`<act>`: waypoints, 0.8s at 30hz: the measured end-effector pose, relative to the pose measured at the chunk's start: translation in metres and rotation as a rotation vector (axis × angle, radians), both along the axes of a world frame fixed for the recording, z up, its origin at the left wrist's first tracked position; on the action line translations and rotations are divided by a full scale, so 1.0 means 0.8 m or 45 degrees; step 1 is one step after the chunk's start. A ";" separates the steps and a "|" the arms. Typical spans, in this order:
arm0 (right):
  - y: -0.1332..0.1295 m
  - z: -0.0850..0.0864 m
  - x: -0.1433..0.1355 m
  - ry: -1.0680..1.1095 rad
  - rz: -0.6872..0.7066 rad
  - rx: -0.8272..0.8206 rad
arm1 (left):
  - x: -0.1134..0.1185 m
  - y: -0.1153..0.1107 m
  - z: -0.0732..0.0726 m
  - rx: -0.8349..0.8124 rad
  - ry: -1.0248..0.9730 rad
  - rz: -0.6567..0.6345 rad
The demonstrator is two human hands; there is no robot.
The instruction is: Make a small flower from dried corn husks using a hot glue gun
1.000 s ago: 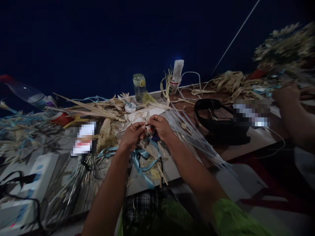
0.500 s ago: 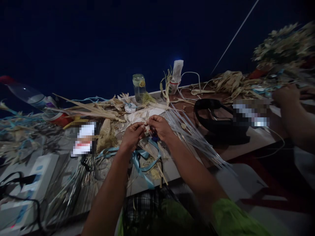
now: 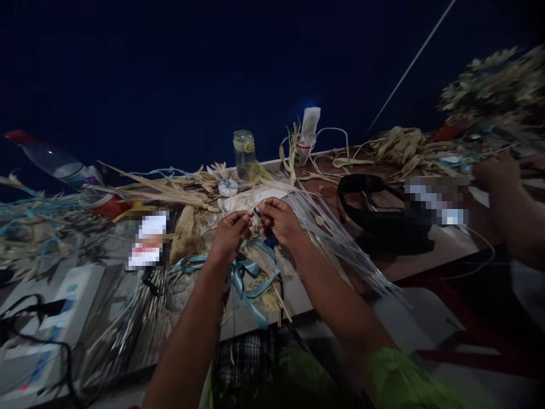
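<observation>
My left hand (image 3: 230, 234) is closed in a pinch over the middle of the table. Close beside it, my right hand (image 3: 279, 221) also pinches, with a dark blue bit showing at its fingertips. What either hand grips is too small to make out. Light blue ribbon (image 3: 249, 294) lies in loops on the table just below the hands. Behind the fingers are white paper-like sheets (image 3: 238, 200) with pale husk pieces about them. A bundle of clear plastic strips (image 3: 340, 241) spreads out to the right of my right hand.
Dried husks (image 3: 170, 196) lie along the back near a clear bottle (image 3: 244, 162) and a paper cup (image 3: 303, 153). Left are a phone (image 3: 148, 241), thin wires (image 3: 136, 307) and a power strip (image 3: 72, 309). A black ring-shaped object (image 3: 378, 221) stands right, near another person's hand (image 3: 498, 170).
My fingertips are slightly farther apart. The pale piece between them no longer shows clearly, and a dark blue bit appears at the right fingertips. The camera view has shifted slightly.
</observation>
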State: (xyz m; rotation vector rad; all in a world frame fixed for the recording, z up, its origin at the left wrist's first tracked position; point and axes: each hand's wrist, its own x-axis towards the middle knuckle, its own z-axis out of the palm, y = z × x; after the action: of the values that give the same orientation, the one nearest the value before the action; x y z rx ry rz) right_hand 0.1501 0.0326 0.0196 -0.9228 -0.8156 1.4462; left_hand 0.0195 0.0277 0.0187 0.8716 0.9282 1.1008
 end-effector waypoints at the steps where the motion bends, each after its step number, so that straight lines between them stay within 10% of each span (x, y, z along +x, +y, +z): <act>1: 0.000 -0.001 -0.001 -0.016 -0.003 0.014 | 0.001 0.000 0.000 -0.002 0.008 0.009; 24: 0.001 -0.014 -0.014 -0.482 -0.268 0.305 | 0.006 -0.003 -0.001 0.059 0.080 0.025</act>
State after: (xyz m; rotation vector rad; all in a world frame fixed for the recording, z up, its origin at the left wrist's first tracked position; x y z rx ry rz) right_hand 0.1386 0.0335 0.0080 -1.0769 -1.1075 0.9800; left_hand 0.0242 0.0253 0.0178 0.9415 0.9676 1.1209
